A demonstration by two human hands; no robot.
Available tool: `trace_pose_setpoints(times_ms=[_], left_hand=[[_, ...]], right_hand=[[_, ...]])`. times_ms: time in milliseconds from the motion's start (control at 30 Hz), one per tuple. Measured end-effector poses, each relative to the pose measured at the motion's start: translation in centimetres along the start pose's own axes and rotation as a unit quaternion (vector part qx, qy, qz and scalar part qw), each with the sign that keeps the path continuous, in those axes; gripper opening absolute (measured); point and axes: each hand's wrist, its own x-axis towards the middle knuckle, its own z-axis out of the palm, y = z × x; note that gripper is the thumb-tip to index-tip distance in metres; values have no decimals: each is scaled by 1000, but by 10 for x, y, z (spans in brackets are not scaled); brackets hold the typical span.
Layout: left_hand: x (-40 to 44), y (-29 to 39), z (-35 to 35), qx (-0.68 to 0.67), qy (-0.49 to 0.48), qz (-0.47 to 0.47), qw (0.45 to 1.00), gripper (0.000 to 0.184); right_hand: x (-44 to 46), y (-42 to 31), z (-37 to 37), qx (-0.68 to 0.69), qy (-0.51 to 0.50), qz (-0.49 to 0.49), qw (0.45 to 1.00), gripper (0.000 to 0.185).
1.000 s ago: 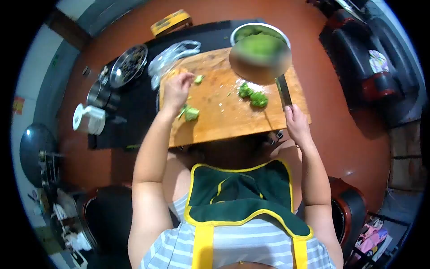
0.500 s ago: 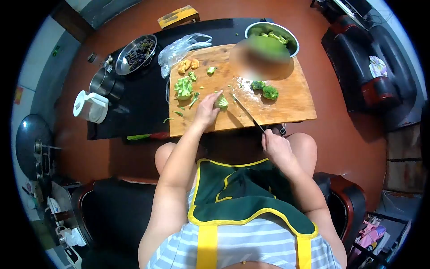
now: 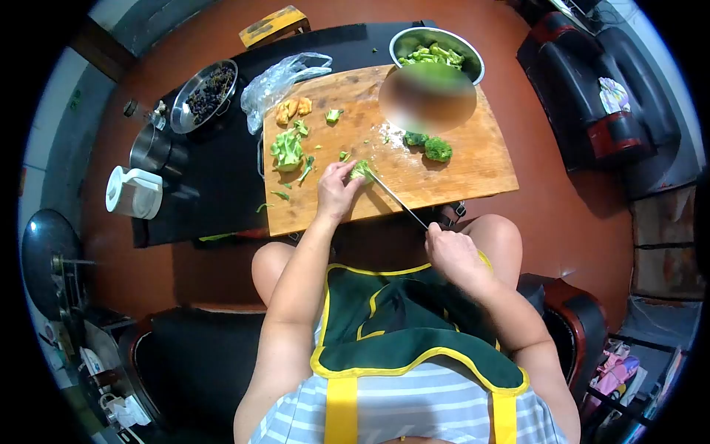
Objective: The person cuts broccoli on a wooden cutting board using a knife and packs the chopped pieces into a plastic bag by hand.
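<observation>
On the wooden cutting board, my left hand pinches a broccoli piece near the front edge. My right hand is closed around the handle of a knife, whose blade tip reaches the right side of that piece. Two broccoli florets lie farther right on the board. To the left sit a thick broccoli stalk, some trimmed bits and a few yellow-orange pieces. A small stalk chunk rests near the middle.
A metal bowl of cut broccoli stands at the back right, beside a blurred patch. Left of the board are a plastic bag, a pan of grapes, a metal pot and a clear pitcher. A wooden stool stands behind.
The knife blade has come over to the broccoli piece in my left hand. The whole view has shifted slightly, and more of the bowl's broccoli shows.
</observation>
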Motion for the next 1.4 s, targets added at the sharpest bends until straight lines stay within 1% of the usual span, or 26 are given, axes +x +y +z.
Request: trace_pose_setpoints(times_ms=[100, 167, 200, 300, 400, 500, 567, 600, 667, 700, 733, 800, 833, 867, 900, 967, 1000, 1100, 1167, 1267, 1400], left_hand=[[-1, 6, -2, 35, 8, 14, 999, 36], [0, 4, 0, 27, 13, 11, 999, 36], [0, 3, 0, 22, 15, 9, 1000, 36], [0, 2, 0, 2, 21, 26, 999, 37], [-2, 5, 1, 31, 41, 45, 998, 37], [-4, 5, -1, 45, 32, 58, 997, 37], [-7, 0, 0, 67, 49, 85, 993, 36], [-8, 0, -2, 80, 57, 97, 990, 36], [-11, 2, -5, 58, 39, 72, 995, 36], [-12, 4, -8, 48, 29, 58, 997, 37], [-15, 6, -12, 14, 15, 39, 999, 37], [-19, 10, -16, -55, -11, 0, 998, 37], [-22, 9, -16, -55, -11, 0, 998, 36], [-24, 7, -17, -54, -11, 0, 998, 34], [-25, 7, -17, -54, -10, 2, 998, 33], [-27, 10, -15, -45, 12, 24, 999, 28], [-28, 11, -13, -40, 24, 35, 998, 26], [-29, 11, -9, -69, 43, -5, 997, 25], [-29, 11, -7, -62, 49, -9, 997, 25], [-27, 9, -3, -43, 61, -19, 997, 23], [-27, 13, -2, -29, 67, -21, 997, 21]], right_hand=[[4, 0, -10, 0, -26, -14, 1000, 11], [8, 2, -12, -1, -30, -32, 999, 11], [11, 0, -16, 0, -53, -11, 999, 11], [17, 10, -7, 14, -68, -35, 997, 16], [20, 7, -6, 5, -83, -11, 997, 14], [20, 13, 4, 31, -69, 16, 997, 20], [29, 34, 26, 142, -65, 0, 988, 24], [31, 33, 24, 198, -63, -8, 978, 26], [26, 33, 15, 338, -146, 99, 924, 29], [23, 30, 8, 404, -187, 152, 882, 30], [19, 29, 9, 399, -161, 169, 887, 29], [11, 30, 19, 278, -41, 77, 957, 28], [6, 27, 21, 214, 21, 30, 976, 28], [-4, 23, 19, 154, 15, 57, 986, 25], [-11, 12, 9, 77, -2, 62, 995, 22], [-21, 7, 6, 28, -3, 26, 999, 19], [-23, 6, 9, 23, 3, 16, 1000, 19], [-29, 5, 14, 12, 10, -11, 1000, 17], [-31, 3, 14, 8, 9, -22, 1000, 16], [-29, 0, 12, 0, 2, -13, 1000, 14], [-25, -1, 10, -5, -11, -28, 1000, 12]])
